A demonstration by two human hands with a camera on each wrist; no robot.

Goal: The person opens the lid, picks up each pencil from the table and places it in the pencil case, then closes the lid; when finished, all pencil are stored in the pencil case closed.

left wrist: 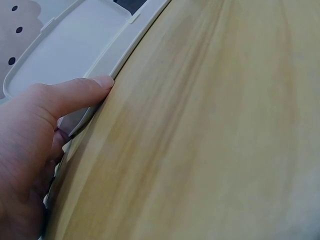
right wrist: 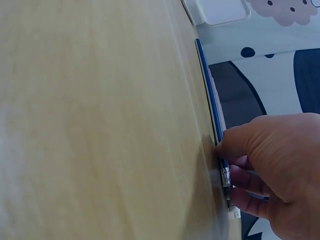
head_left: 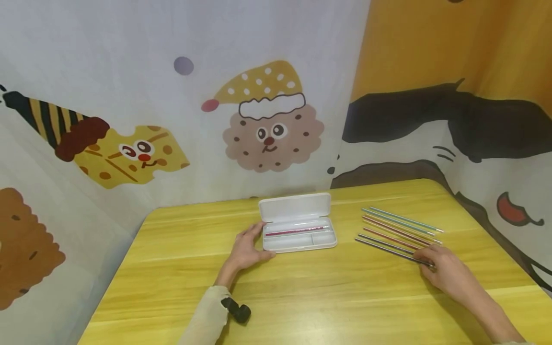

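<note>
A white pencil case [head_left: 286, 248] lies on the table with its lid raised at the back; one red pencil [head_left: 297, 231] rests lengthwise inside. My left hand [head_left: 245, 251] holds the case's left end, and the left wrist view shows the thumb of that hand [left wrist: 30, 135] on the front wall of the case [left wrist: 125, 47]. To the right, several teal, red and dark pencils [head_left: 401, 221] lie side by side at a slant. My right hand [head_left: 450, 273] pinches the nearest dark pencil [head_left: 384, 248] near its metal-banded end. In the right wrist view, the thumb of the hand [right wrist: 280, 160] touches this blue-black pencil [right wrist: 210, 85].
The yellow wood-grain table [head_left: 319, 302] has its back edge just behind the case. A curtain with cartoon prints [head_left: 327, 38] hangs behind the table and along its sides. A black strap [head_left: 236, 310] is at my left sleeve.
</note>
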